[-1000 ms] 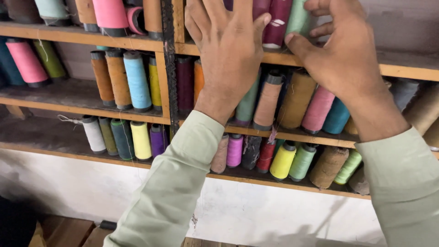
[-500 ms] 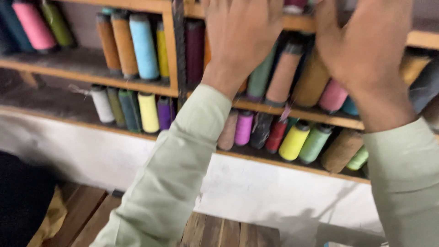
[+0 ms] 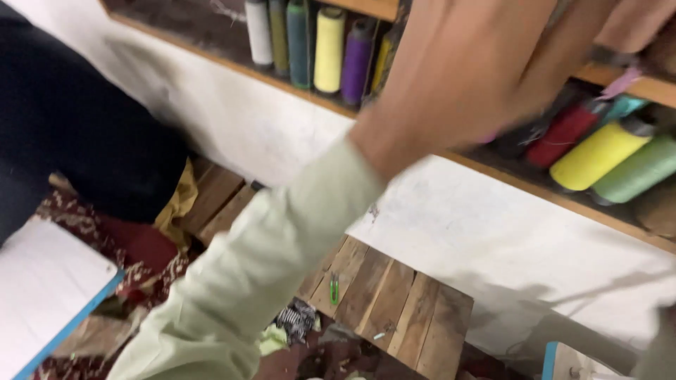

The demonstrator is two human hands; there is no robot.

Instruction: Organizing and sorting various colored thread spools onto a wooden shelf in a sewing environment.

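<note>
My left hand [image 3: 479, 77], blurred by motion, reaches up against the wooden shelf [image 3: 232, 67] of thread spools, its pale green sleeve [image 3: 267, 260] running down to the bottom of the view. Its fingers leave the top edge, so its grip is hidden. It covers the spools between a purple spool [image 3: 357, 60] and a red spool [image 3: 563, 134]. A tan shape at the top right [image 3: 634, 21] may be my right hand; it is too blurred and cropped to read. Upright spools stand left of the hand: white [image 3: 258, 32], teal [image 3: 298, 42], yellow [image 3: 329, 49].
A yellow-green spool [image 3: 598, 155] and a light green spool [image 3: 641, 172] lie on the shelf at right. Below is a white wall [image 3: 493, 232], wooden planks [image 3: 394, 295] with small green snips [image 3: 334, 287], a dark cloth mass [image 3: 70, 127] and a blue-edged white board [image 3: 42, 281].
The view has swung down and left, so the upper shelves are gone and the floor planks show. Both hands stay up at the shelf, now mostly past the top edge.
</note>
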